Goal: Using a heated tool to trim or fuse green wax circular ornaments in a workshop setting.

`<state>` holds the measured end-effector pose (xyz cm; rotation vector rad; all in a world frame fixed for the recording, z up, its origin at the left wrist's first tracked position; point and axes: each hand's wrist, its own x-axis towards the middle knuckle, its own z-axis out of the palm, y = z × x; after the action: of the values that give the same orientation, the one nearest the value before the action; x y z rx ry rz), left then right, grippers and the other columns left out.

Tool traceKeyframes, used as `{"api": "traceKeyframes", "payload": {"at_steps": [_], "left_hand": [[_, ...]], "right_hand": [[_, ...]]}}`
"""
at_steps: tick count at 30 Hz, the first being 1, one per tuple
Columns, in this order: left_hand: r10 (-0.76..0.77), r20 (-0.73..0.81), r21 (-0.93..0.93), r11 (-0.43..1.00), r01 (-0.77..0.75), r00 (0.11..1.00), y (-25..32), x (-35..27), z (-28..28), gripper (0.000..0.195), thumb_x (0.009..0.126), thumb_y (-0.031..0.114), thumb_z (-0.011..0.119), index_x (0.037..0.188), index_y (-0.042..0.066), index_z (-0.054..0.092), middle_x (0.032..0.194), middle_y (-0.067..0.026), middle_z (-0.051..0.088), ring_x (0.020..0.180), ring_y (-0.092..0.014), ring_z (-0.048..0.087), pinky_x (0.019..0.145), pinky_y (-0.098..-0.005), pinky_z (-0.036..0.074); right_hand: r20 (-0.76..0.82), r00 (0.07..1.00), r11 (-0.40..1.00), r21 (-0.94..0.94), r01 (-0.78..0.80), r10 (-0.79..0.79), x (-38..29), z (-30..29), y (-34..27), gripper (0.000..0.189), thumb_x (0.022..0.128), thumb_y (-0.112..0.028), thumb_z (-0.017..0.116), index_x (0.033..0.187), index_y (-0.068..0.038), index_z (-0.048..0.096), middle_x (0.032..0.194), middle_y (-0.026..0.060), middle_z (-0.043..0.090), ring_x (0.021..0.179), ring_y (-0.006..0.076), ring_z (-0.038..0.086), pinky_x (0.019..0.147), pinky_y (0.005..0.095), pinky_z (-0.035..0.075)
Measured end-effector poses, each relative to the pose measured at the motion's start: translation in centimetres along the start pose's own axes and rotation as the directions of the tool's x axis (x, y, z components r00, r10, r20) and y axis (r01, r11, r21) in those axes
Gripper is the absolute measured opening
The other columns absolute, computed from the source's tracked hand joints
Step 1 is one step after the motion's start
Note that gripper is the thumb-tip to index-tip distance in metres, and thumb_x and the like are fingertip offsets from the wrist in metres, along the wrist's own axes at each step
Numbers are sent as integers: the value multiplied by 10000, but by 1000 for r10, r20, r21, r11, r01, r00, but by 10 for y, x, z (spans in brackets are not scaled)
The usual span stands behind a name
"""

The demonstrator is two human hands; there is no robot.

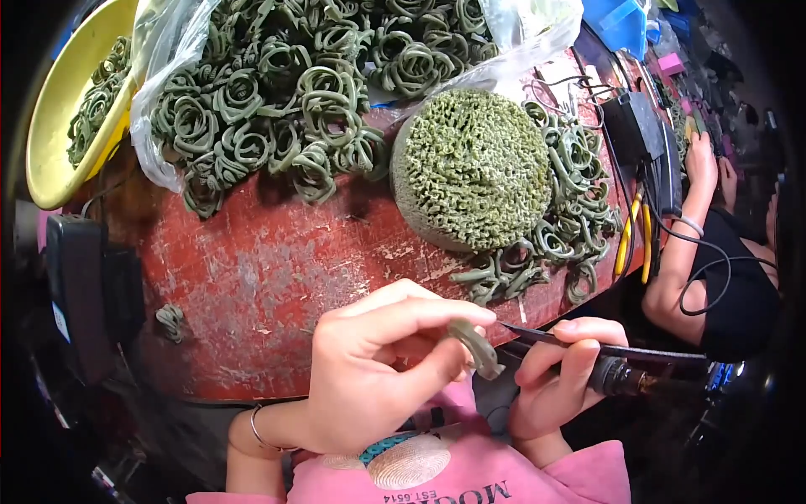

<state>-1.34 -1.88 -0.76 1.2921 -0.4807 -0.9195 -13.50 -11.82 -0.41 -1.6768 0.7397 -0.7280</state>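
My left hand [384, 365] pinches a small curved green piece [478, 353], wax-like in look, between thumb and fingertips above the table's front edge. My right hand [567, 378] grips a slim dark metal tool [655, 354] whose pointed end reaches close to the left fingertips. Whether the point touches the green piece I cannot tell. Under that tool, a black handle with a ridged collar [609, 376] also shows at the right hand. Beyond the hands stands a thick round block [475, 170] with a rough, knobbly green top. Loose curled green pieces [567, 195] lie around its right side.
Many coiled green bundles [277, 107] fill a clear plastic bag [151, 132]. A yellow basin [47, 151] holds more. One small bundle [170, 322] lies on the worn red table [252, 283]. Yellow-handled pliers [628, 233], black boxes [631, 129], cables and a co-worker's arm [683, 252] are at right.
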Motion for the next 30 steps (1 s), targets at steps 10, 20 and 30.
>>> {"api": "traceKeyframes", "payload": {"at_steps": [10, 20, 30], "left_hand": [[-178, 8, -278, 945, 174, 984, 2, -3, 1, 196, 792, 96, 545, 880, -80, 554, 747, -153, 583, 636, -180, 597, 552, -249, 493], [52, 173, -38, 998, -46, 984, 4, 2, -9, 151, 761, -23, 503, 899, -46, 563, 986, -181, 507, 771, -192, 583, 670, -260, 490], [3, 5, -76, 997, -3, 1000, 2, -2, 1, 194, 812, 70, 491, 930, -76, 540, 956, -224, 536, 769, -253, 600, 634, -281, 510]], "right_hand": [[16, 1000, 992, 124, 24, -27, -2, -2, 5, 298, 844, -322, 436, 818, -25, 452, 430, 46, 521, 323, 65, 376, 339, 195, 306], [182, 941, 922, 216, -322, 286, 18, 8, -16, 205, 811, -173, 496, 832, 26, 537, 480, 50, 526, 411, 84, 496, 379, 188, 356], [204, 979, 922, 378, -87, 9, 5, -5, -2, 214, 816, -196, 508, 817, 18, 520, 573, 114, 569, 452, 139, 519, 406, 230, 409]]}}
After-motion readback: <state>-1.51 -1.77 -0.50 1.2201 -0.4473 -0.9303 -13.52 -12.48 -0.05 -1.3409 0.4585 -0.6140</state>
